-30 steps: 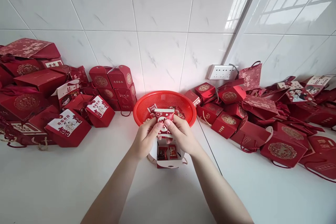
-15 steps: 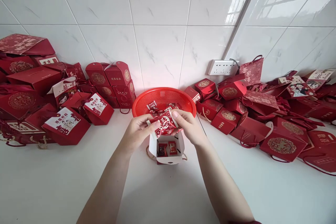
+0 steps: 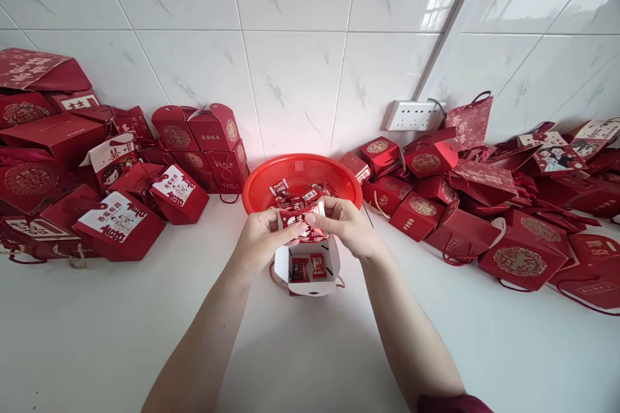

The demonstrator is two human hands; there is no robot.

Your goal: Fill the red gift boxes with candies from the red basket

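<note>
Both my left hand [image 3: 264, 235] and my right hand [image 3: 346, 226] grip a red-and-white candy packet [image 3: 301, 224], one at each side, thumbs on its face. The packet is held above the back part of an open white-lined box [image 3: 314, 288]. Two small wrapped candies show inside that box, a dark red one [image 3: 299, 270] at left and a red one [image 3: 318, 266] at right. Behind my hands sits a red plastic basket [image 3: 310, 163] with several wrapped candies [image 3: 285, 193] in it. The packet and my fingers hide part of the box.
Red gift boxes are piled at the left [image 3: 62, 135] and at the right [image 3: 421, 206]. A small stack of red boxes [image 3: 213, 148] stands left of the basket. A white power strip [image 3: 415, 115] is on the tiled wall.
The packet has tilted and its face shows less. My thumbs have come closer together on it. The whole view has shifted slightly, with the boxes a little higher in the picture.
</note>
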